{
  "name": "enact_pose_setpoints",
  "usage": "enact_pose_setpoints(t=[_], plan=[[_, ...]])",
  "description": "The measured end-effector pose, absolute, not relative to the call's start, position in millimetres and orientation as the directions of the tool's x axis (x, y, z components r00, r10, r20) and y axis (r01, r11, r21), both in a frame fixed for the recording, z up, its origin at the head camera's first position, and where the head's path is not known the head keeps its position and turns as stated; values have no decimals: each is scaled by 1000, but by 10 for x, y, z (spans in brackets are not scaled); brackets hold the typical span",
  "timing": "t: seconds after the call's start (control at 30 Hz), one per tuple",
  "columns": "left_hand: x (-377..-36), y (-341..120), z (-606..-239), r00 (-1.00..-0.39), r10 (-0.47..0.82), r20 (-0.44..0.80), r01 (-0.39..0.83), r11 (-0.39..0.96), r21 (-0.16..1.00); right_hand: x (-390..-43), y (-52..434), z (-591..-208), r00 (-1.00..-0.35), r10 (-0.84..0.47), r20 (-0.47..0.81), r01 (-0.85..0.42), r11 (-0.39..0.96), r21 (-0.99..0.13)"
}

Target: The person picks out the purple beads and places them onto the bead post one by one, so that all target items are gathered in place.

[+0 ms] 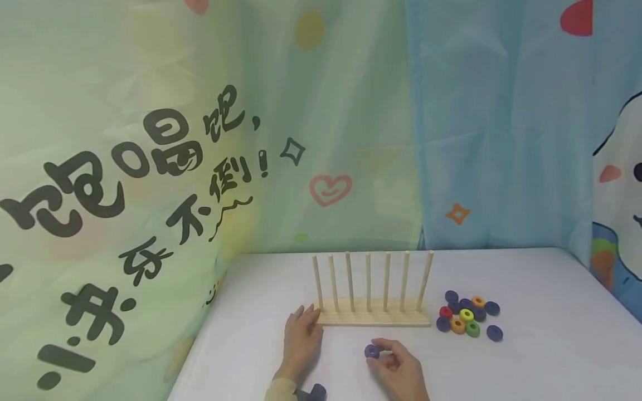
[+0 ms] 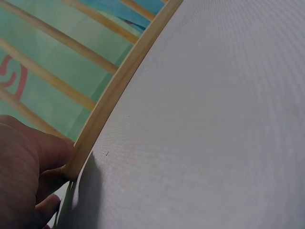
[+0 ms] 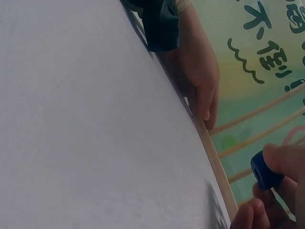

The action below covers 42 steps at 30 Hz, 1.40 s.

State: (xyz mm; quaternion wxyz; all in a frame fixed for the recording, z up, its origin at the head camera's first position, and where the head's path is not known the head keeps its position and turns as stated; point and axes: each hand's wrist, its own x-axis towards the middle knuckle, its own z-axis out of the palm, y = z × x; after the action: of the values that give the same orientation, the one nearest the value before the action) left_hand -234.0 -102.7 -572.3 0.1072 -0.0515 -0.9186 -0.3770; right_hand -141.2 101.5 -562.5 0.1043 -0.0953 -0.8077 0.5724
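Head view: purple ring [image 1: 371, 351] between right fingers [image 1: 385, 346]

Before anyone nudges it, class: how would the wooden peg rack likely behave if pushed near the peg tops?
The wooden peg rack would probably tip: seven tall pegs, narrow base. It looks stiff and light. The left hand resting at its end likely steadies it.

White table [image 1: 551, 356] against green and blue curtains [image 1: 351, 111]

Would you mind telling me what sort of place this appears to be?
Probably a children's play corner: cartoon-printed curtains surround a white table holding a wooden peg rack and coloured rings.
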Motion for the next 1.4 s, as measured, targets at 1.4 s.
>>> enact_pose_setpoints(t=[1.4], plan=[[-2399, -1022, -5713, -967, -13, 255, 168, 720, 673, -1921, 875, -4960, -839, 60, 541, -457, 462, -760]])
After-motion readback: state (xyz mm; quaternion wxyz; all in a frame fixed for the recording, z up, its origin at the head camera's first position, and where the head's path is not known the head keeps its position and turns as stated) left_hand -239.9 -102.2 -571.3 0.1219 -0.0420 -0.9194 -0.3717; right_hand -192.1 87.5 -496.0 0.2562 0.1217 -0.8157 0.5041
